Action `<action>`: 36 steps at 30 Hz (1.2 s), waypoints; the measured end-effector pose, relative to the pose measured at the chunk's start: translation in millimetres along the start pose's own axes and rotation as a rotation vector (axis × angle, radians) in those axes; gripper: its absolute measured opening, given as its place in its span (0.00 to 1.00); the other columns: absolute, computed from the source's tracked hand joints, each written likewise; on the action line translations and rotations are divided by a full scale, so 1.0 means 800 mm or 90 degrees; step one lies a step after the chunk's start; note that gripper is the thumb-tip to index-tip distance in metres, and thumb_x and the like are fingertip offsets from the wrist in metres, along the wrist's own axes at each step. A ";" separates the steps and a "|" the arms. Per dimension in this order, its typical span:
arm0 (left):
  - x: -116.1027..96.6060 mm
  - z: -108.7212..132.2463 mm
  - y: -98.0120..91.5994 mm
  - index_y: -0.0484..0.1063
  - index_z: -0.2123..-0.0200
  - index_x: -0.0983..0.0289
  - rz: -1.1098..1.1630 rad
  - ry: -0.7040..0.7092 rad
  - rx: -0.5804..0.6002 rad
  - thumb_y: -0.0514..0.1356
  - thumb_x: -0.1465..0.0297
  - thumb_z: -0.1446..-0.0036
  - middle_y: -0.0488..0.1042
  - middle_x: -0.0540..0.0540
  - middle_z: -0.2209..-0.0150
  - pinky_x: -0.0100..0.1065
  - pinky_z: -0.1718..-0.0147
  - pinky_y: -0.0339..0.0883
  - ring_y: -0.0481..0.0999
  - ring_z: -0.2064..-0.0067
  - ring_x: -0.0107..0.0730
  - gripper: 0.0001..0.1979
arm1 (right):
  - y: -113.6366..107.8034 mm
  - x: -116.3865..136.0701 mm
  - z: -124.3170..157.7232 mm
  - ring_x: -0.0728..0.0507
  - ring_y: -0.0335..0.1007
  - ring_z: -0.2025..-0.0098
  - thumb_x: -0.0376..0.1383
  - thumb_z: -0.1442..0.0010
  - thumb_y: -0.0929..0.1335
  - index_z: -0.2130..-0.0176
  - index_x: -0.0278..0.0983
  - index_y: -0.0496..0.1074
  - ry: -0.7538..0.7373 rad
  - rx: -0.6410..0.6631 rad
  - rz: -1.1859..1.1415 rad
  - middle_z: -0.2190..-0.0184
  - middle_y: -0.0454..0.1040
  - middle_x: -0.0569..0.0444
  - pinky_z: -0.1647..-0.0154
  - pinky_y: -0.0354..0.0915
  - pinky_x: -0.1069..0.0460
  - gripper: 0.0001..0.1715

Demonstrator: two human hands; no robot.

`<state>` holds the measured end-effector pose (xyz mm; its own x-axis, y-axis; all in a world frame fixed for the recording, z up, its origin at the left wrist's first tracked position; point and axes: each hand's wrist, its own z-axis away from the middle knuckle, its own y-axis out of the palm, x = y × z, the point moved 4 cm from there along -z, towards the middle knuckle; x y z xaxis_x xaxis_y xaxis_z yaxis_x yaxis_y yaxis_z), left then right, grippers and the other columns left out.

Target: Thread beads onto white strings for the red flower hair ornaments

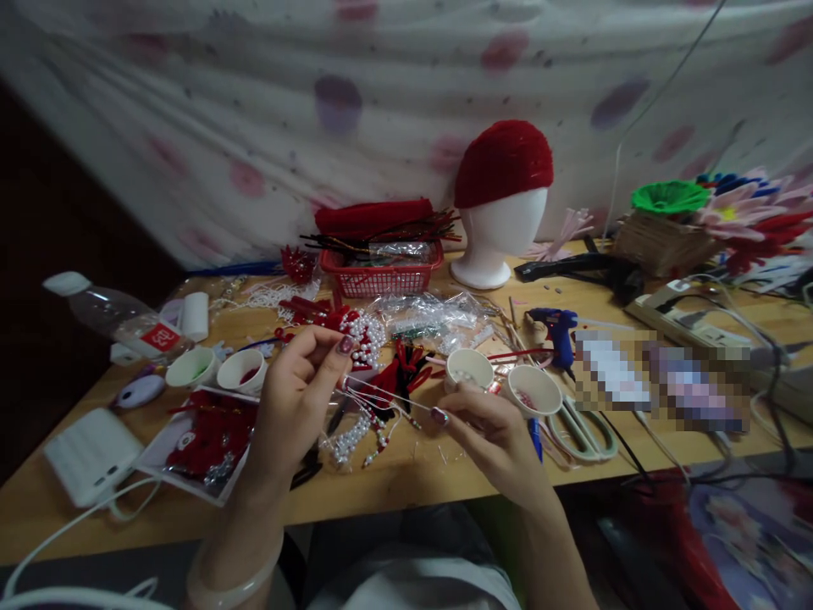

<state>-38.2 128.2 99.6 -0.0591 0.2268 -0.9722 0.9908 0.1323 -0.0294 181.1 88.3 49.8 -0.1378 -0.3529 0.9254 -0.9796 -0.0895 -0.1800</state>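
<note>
Above the front of the table, my left hand [301, 394] is closed, thumb against the bent index finger, pinching the gathered top of several white strings [381, 394]. Beaded strands [352, 440] with small white and red beads dangle below the pinch. My right hand [492, 428] pinches the far end of one string between thumb and finger, drawing it out sideways between the hands. Just behind my left fingertips is a cluster of white pearl beads [365, 337]. Black and red fuzzy stems [410, 373] lie behind the strings.
Bead cups [470, 366] stand beyond my right hand, near scissors [588, 432] and a blue glue gun [555, 330]. A foam head [501, 229] wears a red cap; a red basket [381, 275] stands beside it. Left are a tray [219, 496], a power bank [92, 453] and a bottle [120, 318].
</note>
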 end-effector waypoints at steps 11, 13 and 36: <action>0.007 -0.006 -0.012 0.73 0.67 0.61 0.030 -0.025 -0.047 0.68 0.62 0.44 0.72 0.47 0.77 0.21 0.79 0.58 0.67 0.76 0.22 0.10 | -0.055 0.006 0.019 0.44 0.67 0.64 0.35 0.36 0.70 0.65 0.43 0.78 -0.040 -0.160 0.070 0.67 0.69 0.54 0.65 0.64 0.51 0.06; 0.004 -0.008 -0.015 0.73 0.68 0.61 0.033 -0.018 -0.055 0.68 0.63 0.45 0.72 0.47 0.77 0.22 0.80 0.57 0.67 0.76 0.22 0.10 | -0.070 0.006 0.025 0.43 0.68 0.65 0.37 0.36 0.70 0.68 0.41 0.78 -0.015 -0.152 0.140 0.68 0.70 0.53 0.66 0.64 0.51 0.08; -0.032 -0.012 0.001 0.72 0.69 0.60 -0.088 0.082 0.005 0.63 0.69 0.41 0.69 0.47 0.79 0.27 0.82 0.56 0.63 0.80 0.25 0.04 | 0.037 0.028 -0.029 0.44 0.75 0.66 0.35 0.36 0.68 0.61 0.38 0.78 -0.009 0.027 0.030 0.67 0.81 0.52 0.65 0.69 0.50 0.08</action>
<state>-37.4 131.9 126.9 -0.2087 0.3289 -0.9210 0.9732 0.1624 -0.1625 146.1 99.0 72.9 -0.1805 -0.3709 0.9110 -0.9652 -0.1115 -0.2366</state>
